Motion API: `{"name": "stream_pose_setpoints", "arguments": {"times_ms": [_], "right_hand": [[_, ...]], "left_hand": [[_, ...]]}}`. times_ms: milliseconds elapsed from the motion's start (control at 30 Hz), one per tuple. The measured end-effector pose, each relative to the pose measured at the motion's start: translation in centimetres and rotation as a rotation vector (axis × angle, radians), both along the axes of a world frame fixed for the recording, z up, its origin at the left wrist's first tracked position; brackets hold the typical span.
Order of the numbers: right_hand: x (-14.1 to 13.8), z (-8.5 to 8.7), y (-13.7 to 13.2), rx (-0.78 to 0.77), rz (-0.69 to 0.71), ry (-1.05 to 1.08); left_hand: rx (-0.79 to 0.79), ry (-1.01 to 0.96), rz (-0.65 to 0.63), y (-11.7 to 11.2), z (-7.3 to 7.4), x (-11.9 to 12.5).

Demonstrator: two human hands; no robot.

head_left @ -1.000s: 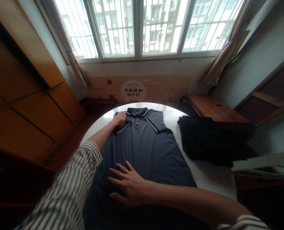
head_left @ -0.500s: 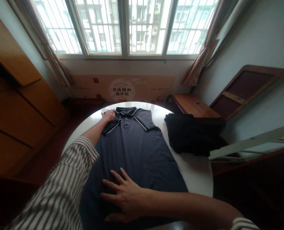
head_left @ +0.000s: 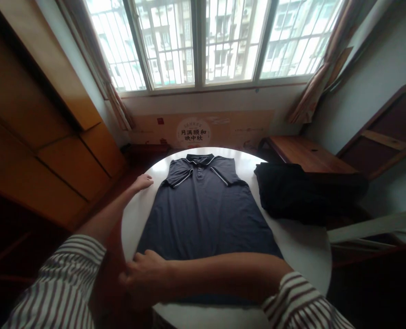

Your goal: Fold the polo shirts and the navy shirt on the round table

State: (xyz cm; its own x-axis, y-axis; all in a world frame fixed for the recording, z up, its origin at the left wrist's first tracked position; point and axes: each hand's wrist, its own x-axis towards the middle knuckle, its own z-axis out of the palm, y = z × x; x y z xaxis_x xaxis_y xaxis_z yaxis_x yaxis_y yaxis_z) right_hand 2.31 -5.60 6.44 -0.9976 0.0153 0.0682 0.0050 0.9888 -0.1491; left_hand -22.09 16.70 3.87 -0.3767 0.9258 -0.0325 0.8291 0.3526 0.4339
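A dark navy polo shirt point(head_left: 203, 210) with white-trimmed collar and sleeves lies flat, front up, on a round white table point(head_left: 302, 251), collar toward the window. My left hand point(head_left: 144, 182) rests on the table's left edge, just left of the shirt's sleeve and apart from it, fingers loosely out. My right arm reaches across the shirt's hem. My right hand point(head_left: 144, 278) sits at the hem's lower left corner with fingers curled on the cloth.
A heap of black clothing point(head_left: 302, 196) lies on the table's right side. Behind it stands a wooden bench point(head_left: 306, 155). Wooden cabinets point(head_left: 45, 151) line the left wall. A white slat point(head_left: 371, 226) juts in at right. A barred window point(head_left: 203, 41) fills the far wall.
My left hand has come off the shirt's sleeve and drawn back to the table's left edge. My right hand slid from the shirt's lower middle to its lower left corner and curled.
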Motion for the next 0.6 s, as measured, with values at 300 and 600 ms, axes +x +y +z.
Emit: {"name": "stream_pose_setpoints", "arguments": {"times_ms": [300, 600], "right_hand": [[-5.8, -3.1, -0.9, -0.092, -0.113, -0.275], [-6.0, -2.7, -0.8, -0.160, -0.056, -0.445]], "left_hand": [[0.073, -0.242, -0.063, 6.1, -0.9, 2.1], [0.133, -0.268, 0.006, 11.7, -0.8, 6.2]]}}
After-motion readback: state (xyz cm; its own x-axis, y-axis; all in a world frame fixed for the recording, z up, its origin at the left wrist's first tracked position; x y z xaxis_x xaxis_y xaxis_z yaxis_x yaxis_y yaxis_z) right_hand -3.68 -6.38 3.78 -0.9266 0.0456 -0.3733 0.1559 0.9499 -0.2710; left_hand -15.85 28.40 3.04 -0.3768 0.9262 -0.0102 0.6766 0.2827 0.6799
